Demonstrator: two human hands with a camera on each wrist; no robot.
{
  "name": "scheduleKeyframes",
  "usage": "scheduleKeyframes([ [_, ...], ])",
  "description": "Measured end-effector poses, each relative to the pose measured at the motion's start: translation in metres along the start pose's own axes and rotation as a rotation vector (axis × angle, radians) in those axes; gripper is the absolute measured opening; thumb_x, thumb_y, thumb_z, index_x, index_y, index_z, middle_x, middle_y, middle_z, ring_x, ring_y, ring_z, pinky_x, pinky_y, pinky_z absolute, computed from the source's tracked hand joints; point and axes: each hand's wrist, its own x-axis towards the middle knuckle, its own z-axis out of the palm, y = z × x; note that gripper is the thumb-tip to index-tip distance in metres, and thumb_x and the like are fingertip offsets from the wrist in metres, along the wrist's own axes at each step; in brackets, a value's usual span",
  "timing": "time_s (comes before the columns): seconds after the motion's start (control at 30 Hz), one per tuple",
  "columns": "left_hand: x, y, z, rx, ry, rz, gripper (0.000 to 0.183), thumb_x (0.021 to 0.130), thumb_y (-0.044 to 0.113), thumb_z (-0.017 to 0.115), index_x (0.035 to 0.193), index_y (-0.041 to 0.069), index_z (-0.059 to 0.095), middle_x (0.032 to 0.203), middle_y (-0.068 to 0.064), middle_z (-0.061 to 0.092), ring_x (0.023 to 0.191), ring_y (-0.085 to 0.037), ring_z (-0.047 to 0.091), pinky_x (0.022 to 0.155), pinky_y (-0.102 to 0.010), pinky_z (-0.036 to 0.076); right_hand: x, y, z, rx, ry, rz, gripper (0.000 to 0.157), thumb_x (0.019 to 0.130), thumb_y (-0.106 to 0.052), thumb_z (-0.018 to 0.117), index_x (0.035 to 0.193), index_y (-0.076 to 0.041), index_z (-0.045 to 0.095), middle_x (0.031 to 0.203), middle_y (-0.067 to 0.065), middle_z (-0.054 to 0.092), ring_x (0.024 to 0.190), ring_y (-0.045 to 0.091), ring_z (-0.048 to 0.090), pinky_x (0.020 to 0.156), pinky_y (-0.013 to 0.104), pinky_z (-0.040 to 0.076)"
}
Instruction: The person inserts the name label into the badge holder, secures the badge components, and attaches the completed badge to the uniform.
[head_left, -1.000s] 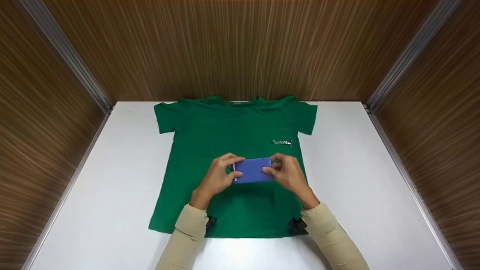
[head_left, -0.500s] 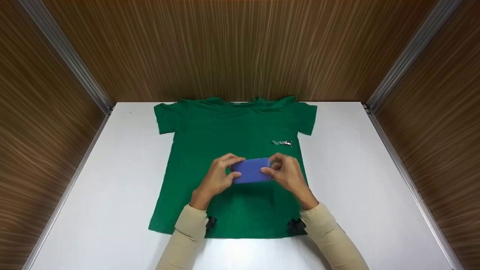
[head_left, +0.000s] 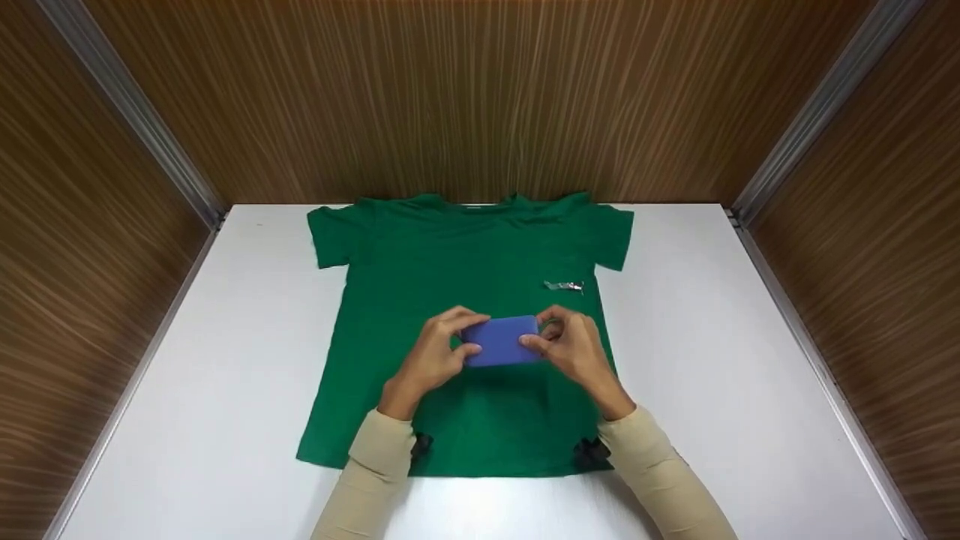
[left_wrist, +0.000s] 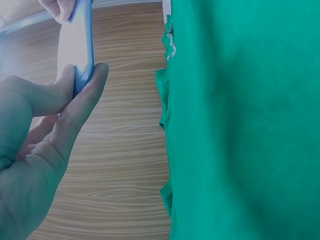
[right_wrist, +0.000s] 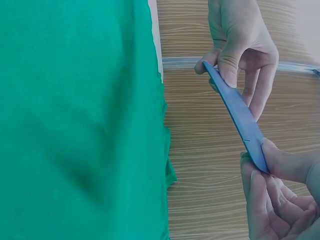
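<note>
Both hands hold a flat blue-violet rectangular case (head_left: 501,341) above the green T-shirt (head_left: 465,262), one at each short end. My left hand (head_left: 435,352) pinches its left end between thumb and fingers. At its right end, my right hand (head_left: 574,345) pinches it with the thumb on the near face. In the right wrist view the case (right_wrist: 240,117) appears thin, with a small dark slit near one edge. The left wrist view shows its edge and a pale, glaring face. Its contents, if any, are hidden.
The T-shirt lies spread flat on a white table (head_left: 225,360), sleeves outward. On its right chest is a small shiny silvery strip (head_left: 564,286). Wood-grain walls (head_left: 480,97) stand at the back and both sides. Dark wrist-worn pieces (head_left: 591,453) sit by the sleeves' cuffs.
The case has turned slightly and shifted a little left; a pale strip seen along its left end one second ago no longer shows. Both hands keep their grip, the right moving slightly left.
</note>
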Motion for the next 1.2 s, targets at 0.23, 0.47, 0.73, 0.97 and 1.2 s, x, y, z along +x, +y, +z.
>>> scheduleKeyframes([
  [0.23, -0.0005, -0.0009, -0.0008, -0.003, -0.016, -0.004, 0.041, 0.096, 0.000, 0.070, 0.136, 0.003, 0.066, 0.126, -0.015, 0.066, 0.108, -0.026, 0.066, 0.092, -0.045, 0.057, -0.0007, 0.0024, 0.0004, -0.028, -0.034, -0.069, 0.027, 0.090, -0.012, 0.080, 0.112, -0.001, 0.070, 0.077, 0.014, 0.075, 0.063, 0.018, 0.070, 0.057, 0.020, 0.052],
  [0.47, -0.0004, -0.0002, 0.0006, -0.023, -0.032, -0.004, 0.048, 0.096, 0.003, 0.071, 0.143, 0.006, 0.060, 0.133, -0.016, 0.060, 0.120, -0.031, 0.064, 0.090, -0.046, 0.061, -0.0006, 0.0061, 0.0012, 0.011, -0.060, -0.115, 0.028, 0.095, -0.011, 0.074, 0.120, 0.000, 0.067, 0.079, 0.016, 0.075, 0.061, 0.018, 0.069, 0.055, 0.018, 0.053],
  [0.73, 0.0010, 0.0024, 0.0029, 0.039, -0.047, 0.037, 0.051, 0.092, 0.014, 0.079, 0.141, 0.010, 0.064, 0.142, -0.011, 0.059, 0.134, -0.030, 0.053, 0.113, -0.048, 0.048, -0.0004, 0.0053, 0.0022, 0.050, -0.087, -0.093, 0.032, 0.097, -0.009, 0.072, 0.125, 0.004, 0.065, 0.083, 0.019, 0.076, 0.064, 0.023, 0.073, 0.055, 0.019, 0.056],
  [0.97, 0.0017, 0.0029, 0.0043, 0.078, -0.075, 0.081, 0.059, 0.084, 0.015, 0.087, 0.139, 0.014, 0.066, 0.150, -0.009, 0.057, 0.140, -0.031, 0.048, 0.115, -0.053, 0.045, 0.0005, 0.0061, 0.0027, 0.119, -0.128, -0.064, 0.035, 0.098, -0.009, 0.070, 0.129, 0.008, 0.063, 0.086, 0.023, 0.075, 0.067, 0.031, 0.075, 0.058, 0.034, 0.062],
  [1.2, -0.0003, 0.0025, 0.0043, 0.106, -0.070, 0.091, 0.052, 0.083, 0.014, 0.087, 0.133, 0.011, 0.071, 0.148, -0.009, 0.061, 0.137, -0.031, 0.053, 0.114, -0.053, 0.046, 0.0000, 0.0038, 0.0025, 0.132, -0.149, -0.034, 0.037, 0.100, -0.008, 0.067, 0.133, 0.008, 0.062, 0.091, 0.024, 0.076, 0.069, 0.026, 0.076, 0.059, 0.031, 0.062],
])
